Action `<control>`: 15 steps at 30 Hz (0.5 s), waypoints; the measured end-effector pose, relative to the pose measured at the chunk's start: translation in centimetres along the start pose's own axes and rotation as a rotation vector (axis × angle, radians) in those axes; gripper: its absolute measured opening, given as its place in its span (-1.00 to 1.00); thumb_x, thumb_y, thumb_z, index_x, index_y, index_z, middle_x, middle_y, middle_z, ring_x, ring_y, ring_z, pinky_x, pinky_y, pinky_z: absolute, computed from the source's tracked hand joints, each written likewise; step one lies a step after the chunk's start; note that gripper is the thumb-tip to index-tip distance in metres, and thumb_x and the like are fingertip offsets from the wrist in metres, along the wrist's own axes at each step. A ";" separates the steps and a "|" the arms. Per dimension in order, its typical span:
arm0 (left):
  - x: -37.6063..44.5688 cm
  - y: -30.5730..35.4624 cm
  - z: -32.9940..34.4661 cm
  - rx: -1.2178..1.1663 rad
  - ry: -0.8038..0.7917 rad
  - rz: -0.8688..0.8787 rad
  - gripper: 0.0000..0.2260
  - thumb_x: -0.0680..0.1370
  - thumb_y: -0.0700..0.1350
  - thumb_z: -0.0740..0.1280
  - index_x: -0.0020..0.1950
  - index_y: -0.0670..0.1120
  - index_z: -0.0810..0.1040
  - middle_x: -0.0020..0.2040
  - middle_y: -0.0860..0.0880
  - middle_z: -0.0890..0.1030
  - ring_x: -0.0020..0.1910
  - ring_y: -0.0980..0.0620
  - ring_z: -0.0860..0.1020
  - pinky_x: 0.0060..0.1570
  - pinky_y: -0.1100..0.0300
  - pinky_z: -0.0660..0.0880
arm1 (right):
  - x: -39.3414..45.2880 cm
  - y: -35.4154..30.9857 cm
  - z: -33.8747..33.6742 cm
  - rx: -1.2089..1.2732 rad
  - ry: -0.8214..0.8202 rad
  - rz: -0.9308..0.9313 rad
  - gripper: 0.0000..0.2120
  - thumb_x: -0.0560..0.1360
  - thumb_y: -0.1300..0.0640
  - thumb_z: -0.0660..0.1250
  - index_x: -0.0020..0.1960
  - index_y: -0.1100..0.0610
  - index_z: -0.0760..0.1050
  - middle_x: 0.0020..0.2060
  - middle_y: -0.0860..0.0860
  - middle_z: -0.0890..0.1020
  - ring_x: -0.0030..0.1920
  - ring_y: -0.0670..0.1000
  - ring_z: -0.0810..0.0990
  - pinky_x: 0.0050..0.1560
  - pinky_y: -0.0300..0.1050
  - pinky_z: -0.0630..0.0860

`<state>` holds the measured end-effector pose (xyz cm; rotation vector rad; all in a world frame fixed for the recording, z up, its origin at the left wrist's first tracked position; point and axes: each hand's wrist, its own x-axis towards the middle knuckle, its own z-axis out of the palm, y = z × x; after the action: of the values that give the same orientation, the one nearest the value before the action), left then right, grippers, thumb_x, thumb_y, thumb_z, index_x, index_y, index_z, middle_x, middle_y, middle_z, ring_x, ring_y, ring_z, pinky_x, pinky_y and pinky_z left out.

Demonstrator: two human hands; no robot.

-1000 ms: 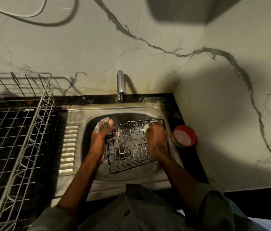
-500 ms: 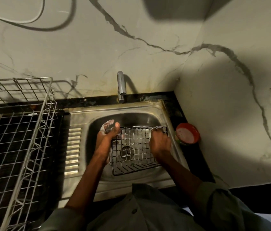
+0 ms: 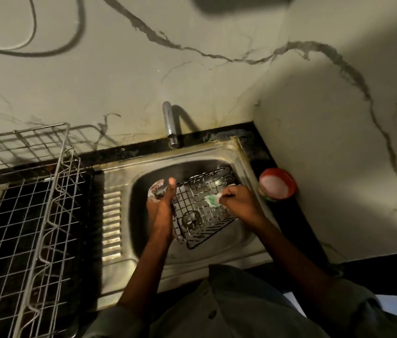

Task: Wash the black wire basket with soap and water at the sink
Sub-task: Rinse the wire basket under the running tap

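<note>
The right hand (image 3: 237, 203) pinches a small green scrubber (image 3: 212, 200) and presses it on the wires of the black wire basket (image 3: 202, 206). The left hand (image 3: 162, 203) grips the basket's left edge, with the thumb up and white soap foam on the fingers. The basket is tipped up a bit and sits inside the sink (image 3: 124, 181), over the drain.

There is some white foam on the basket's wires and on the left hand, so I think the soaping part is going on right now. It looks like the middle of the job. I cannot tell how many sides of the basket have been scrubbed.

The tap (image 3: 169, 125) is above the back of the sink and no water comes out of it that I can see. So the rinse is likely not done yet. After the scrubbing, the soap has to be washed off with water.

A red tub (image 3: 278, 184) with something white in it, maybe soap, sits on the dark counter just beside the sink on the right. A big silver wire rack (image 3: 53, 191) stands on the left side, and the clean basket could maybe go there to dry
</note>
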<state>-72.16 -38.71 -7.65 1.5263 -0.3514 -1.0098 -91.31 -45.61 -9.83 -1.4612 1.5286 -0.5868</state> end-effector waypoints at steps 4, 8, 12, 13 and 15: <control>-0.2 -0.4 2.2 0.010 0.071 0.019 -0.46 0.48 0.20 0.54 0.36 -0.01 0.54 0.04 0.03 0.73 0.06 0.00 0.70 0.23 -0.10 0.61 | 0.4 -0.1 -2.7 0.273 0.166 0.056 -0.79 0.45 0.40 0.42 -0.15 0.10 0.63 -0.40 -0.03 0.61 -0.53 -0.25 0.48 -0.45 -0.35 0.39; -0.5 -0.3 4.5 0.097 0.074 0.079 -0.43 0.45 0.23 0.55 0.34 -0.03 0.54 0.15 -0.03 0.68 0.14 -0.01 0.64 0.23 -0.02 0.58 | 1.3 0.8 -6.7 0.102 0.464 0.069 -0.82 0.43 0.29 0.41 -0.04 0.14 0.72 -0.14 0.04 0.74 -0.17 -0.01 0.68 -0.14 -0.26 0.55; -0.6 0.0 6.3 0.127 0.124 0.075 -0.44 0.47 0.19 0.55 0.36 -0.01 0.51 0.22 -0.01 0.62 0.22 -0.02 0.56 0.12 0.11 0.48 | 1.1 1.6 -10.5 -0.229 0.585 0.065 -0.79 0.48 0.20 0.35 0.02 0.10 0.73 -0.01 0.08 0.74 0.03 0.16 0.68 0.04 -0.08 0.54; -0.6 0.0 6.6 0.128 0.142 0.077 -0.43 0.47 0.19 0.55 0.37 -0.02 0.51 0.23 -0.01 0.62 0.22 -0.02 0.55 0.10 0.13 0.45 | 1.3 2.0 -11.1 -0.286 0.565 0.101 -0.79 0.50 0.20 0.37 0.07 0.13 0.71 0.03 0.12 0.72 0.06 0.19 0.67 0.06 -0.06 0.54; -0.7 -0.2 6.9 0.130 0.166 0.093 -0.38 0.46 0.19 0.56 0.40 -0.06 0.50 0.25 -0.03 0.62 0.23 -0.03 0.56 0.03 0.20 0.45 | 2.0 3.3 -11.5 -0.423 0.500 0.152 -0.69 0.47 0.12 0.43 0.20 0.12 0.66 0.14 0.13 0.68 0.15 0.18 0.64 0.15 -0.04 0.54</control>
<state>-77.82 -42.67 -6.97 1.6827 -0.3731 -0.7940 -102.53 -49.75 -7.69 -1.5589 2.2426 -0.5881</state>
